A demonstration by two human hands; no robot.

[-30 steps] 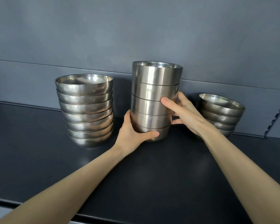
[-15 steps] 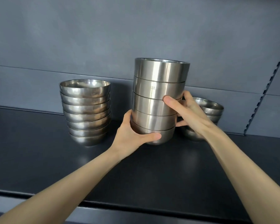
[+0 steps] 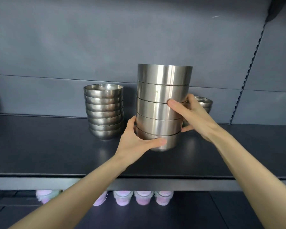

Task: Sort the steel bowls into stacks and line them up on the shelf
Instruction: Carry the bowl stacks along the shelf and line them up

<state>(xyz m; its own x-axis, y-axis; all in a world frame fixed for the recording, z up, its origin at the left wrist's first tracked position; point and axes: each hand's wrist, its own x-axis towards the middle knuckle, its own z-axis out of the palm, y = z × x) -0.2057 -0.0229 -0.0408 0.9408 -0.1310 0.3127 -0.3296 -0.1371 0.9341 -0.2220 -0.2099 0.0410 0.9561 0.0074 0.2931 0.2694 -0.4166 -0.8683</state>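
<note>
**Both hands on the tall stack of steel bowls**

I hold the tall stack [image 3: 163, 106] at the middle of the shelf [image 3: 56, 154]. It is five straight-walled steel bowls, each nested in the one below, and it stands upright. My left hand [image 3: 135, 142] cups the bottom bowl from seven o'clock, with the thumb across its front and the fingers curled round its far side. My right hand [image 3: 195, 118] grips from three o'clock, fingers [image 3: 173, 103] wrapped over the third bowl and the thumb low against the fourth. From this angle I cannot see into the top bowl, and I cannot tell whether the base touches the shelf.

At nine o'clock of it, apart from my left hand, stands the rounded stack [image 3: 104, 111]: seven curved bowls nested, and the top one's hollow shows bare steel. At three o'clock, mostly hidden behind my right hand, is a short stack [image 3: 203, 101] of similar curved bowls near the back panel [image 3: 106, 47].

Under the shelf's front edge, at six o'clock, a row of clear jars [image 3: 142, 198] holds something pinkish, too blurred to name.
</note>
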